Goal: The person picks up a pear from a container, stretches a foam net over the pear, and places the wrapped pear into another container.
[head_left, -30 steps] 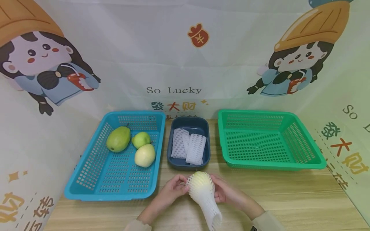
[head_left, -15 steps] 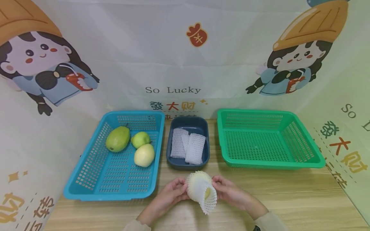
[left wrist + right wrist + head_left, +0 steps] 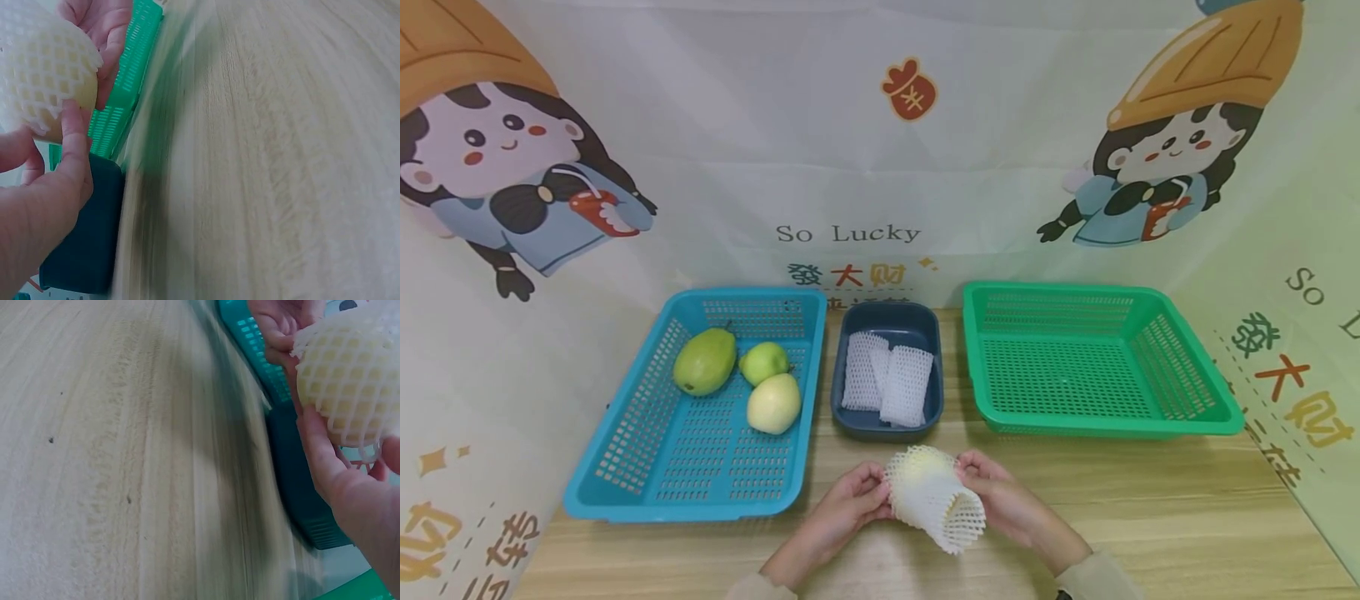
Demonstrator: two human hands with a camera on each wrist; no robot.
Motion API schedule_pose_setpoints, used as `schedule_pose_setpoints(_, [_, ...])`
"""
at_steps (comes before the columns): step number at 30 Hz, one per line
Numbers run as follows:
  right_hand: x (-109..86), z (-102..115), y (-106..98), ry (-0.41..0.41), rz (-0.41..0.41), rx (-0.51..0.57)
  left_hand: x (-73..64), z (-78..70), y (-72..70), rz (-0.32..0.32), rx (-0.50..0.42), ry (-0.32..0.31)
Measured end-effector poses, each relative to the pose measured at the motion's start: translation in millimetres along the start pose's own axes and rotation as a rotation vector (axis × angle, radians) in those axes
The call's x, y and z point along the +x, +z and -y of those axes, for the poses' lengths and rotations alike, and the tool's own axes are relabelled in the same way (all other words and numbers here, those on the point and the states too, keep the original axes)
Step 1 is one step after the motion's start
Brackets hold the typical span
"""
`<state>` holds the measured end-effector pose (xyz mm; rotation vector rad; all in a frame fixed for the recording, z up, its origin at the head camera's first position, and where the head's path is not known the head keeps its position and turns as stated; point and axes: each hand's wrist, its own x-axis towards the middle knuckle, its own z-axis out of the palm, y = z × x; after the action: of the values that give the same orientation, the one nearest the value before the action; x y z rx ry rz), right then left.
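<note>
A pale yellow pear sits inside a white foam fruit net, held between both hands above the table's near side. In the head view, the net's loose end flares toward the lower right. My left hand grips the net and pear from the left side, with its fingertips against the net's rim in the left wrist view. On the other side, my right hand holds the net's edge between thumb and fingers, its fingers under the pear in the right wrist view. Part of the pear is hidden under the mesh.
A blue basket at left contains a large green fruit, a smaller green fruit and a pale pear. Between the baskets, a dark blue tub holds several folded foam nets. At right stands a green basket.
The net's long tail, first stretched toward the near side, has been shortened and folded back over the pear. Its loose end now opens wider and points further right. Both hands stay on it.
</note>
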<state>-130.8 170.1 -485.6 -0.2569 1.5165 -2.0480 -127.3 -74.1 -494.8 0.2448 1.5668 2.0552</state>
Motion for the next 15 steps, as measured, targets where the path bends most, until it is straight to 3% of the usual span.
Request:
schedule_pose_setpoints(10, [3.2, -4, 21, 0.017, -0.254, -0.014, 3.8, -2.6, 11.5, -0.139, 0.093, 0.023])
schedule_pose_setpoints(15, [-0.5, -7, 22, -0.016, -0.287, 0.046, 3.6, 0.1, 11.5, -0.102, 0.077, 0.021])
